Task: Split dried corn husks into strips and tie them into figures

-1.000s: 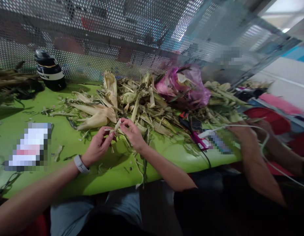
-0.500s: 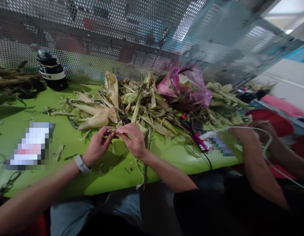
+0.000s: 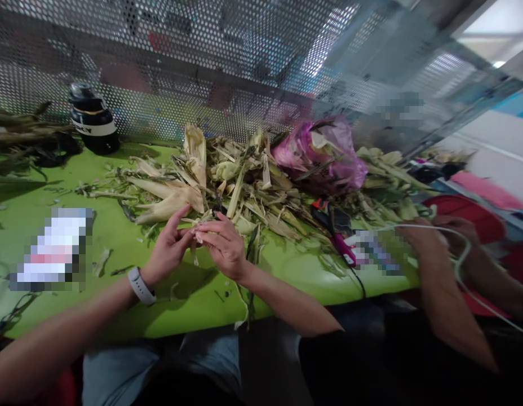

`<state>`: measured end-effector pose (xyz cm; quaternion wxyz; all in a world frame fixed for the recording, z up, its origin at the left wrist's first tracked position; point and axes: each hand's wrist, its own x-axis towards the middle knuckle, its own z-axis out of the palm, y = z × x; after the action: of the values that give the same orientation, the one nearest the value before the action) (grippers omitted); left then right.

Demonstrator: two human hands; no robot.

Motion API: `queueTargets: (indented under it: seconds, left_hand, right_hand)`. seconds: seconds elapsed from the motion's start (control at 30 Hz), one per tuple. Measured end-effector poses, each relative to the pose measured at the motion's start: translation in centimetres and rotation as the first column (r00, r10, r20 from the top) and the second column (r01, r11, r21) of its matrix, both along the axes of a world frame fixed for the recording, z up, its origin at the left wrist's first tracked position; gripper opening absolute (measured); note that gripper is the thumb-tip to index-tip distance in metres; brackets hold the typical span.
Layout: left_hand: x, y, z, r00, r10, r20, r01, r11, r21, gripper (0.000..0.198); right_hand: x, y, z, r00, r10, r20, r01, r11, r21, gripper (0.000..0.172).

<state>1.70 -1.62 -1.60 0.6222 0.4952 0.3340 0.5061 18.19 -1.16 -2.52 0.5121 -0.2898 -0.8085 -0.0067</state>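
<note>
My left hand [image 3: 167, 252], with a pale band on its wrist, meets my right hand [image 3: 224, 247] above the green tabletop. Between their fingertips is a small pale strip of corn husk [image 3: 195, 256], one end hanging down; its upper part is mostly covered by fingers. The left thumb and a fingertip press on it while the left index finger points up and away. On the right, thumb and fingers pinch from the other side. Just behind the hands lies a heap of dry corn husks [image 3: 164, 194], with a large folded husk nearest the left fingers.
A dark bottle [image 3: 94, 121] and a phone [image 3: 54, 248] are on the left. A pink plastic bag [image 3: 316, 152] rests on the husk heap before a perforated metal screen [image 3: 181, 67]. Scissors [image 3: 340, 239] lie to the right, near another person's hands [image 3: 428, 234] and a white cable.
My left index finger has lifted away from the pinch, and my right fingers have spread and shifted slightly down. More of the husk strip hangs below. The view has shifted slightly.
</note>
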Motion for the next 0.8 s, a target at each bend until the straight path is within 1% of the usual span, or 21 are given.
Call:
queueTargets:
  seconds: [0.1, 0.2, 0.33, 0.43, 0.5, 0.63, 0.7, 0.8]
  left_hand:
    - [-0.2, -0.2, 0.4, 0.997, -0.026, 0.07, 0.032, 0.996, -0.086, 0.082]
    - [-0.4, -0.3, 1.0, 0.994, -0.033, 0.104, 0.05, 0.986, -0.16, 0.081]
    - [-0.5, -0.5, 1.8, 0.992, 0.01, 0.126, 0.024, 0.965, -0.262, 0.077]
    - [-0.5, -0.6, 2.0, 0.99, 0.041, 0.138, 0.008, 0.943, -0.332, 0.074]
    - [-0.5, -0.6, 2.0, 0.991, 0.031, 0.131, 0.014, 0.944, -0.33, 0.078]
    - [-0.5, -0.5, 1.5, 0.989, -0.028, 0.144, 0.064, 0.965, -0.254, 0.093]
    - [-0.5, -0.4, 1.3, 0.986, -0.053, 0.16, 0.088, 0.971, -0.223, 0.095]
    - [-0.6, -0.1, 1.0, 0.985, -0.079, 0.156, 0.106, 0.979, -0.173, 0.092]
  right_hand:
    - [0.3, -0.2, -0.4, 1.0, -0.006, 0.021, 0.006, 1.0, -0.005, 0.027]
    - [0.4, -0.3, -0.5, 1.0, -0.009, 0.027, 0.009, 1.0, 0.006, 0.031]
    - [0.4, -0.2, -0.2, 0.988, -0.078, 0.135, 0.071, 0.996, 0.056, 0.024]
    - [0.5, -0.1, 0.0, 0.966, -0.142, 0.218, 0.122, 0.987, 0.101, 0.02]
    - [0.5, 0.0, 0.0, 0.958, -0.153, 0.242, 0.12, 0.982, 0.144, 0.021]
    - [0.5, -0.1, -0.1, 0.949, -0.129, 0.289, 0.071, 0.977, 0.203, 0.025]
    - [0.4, -0.2, -0.1, 0.945, -0.124, 0.303, 0.054, 0.972, 0.229, 0.025]
    - [0.2, -0.3, 0.1, 0.94, -0.137, 0.313, 0.045, 0.958, 0.284, 0.025]
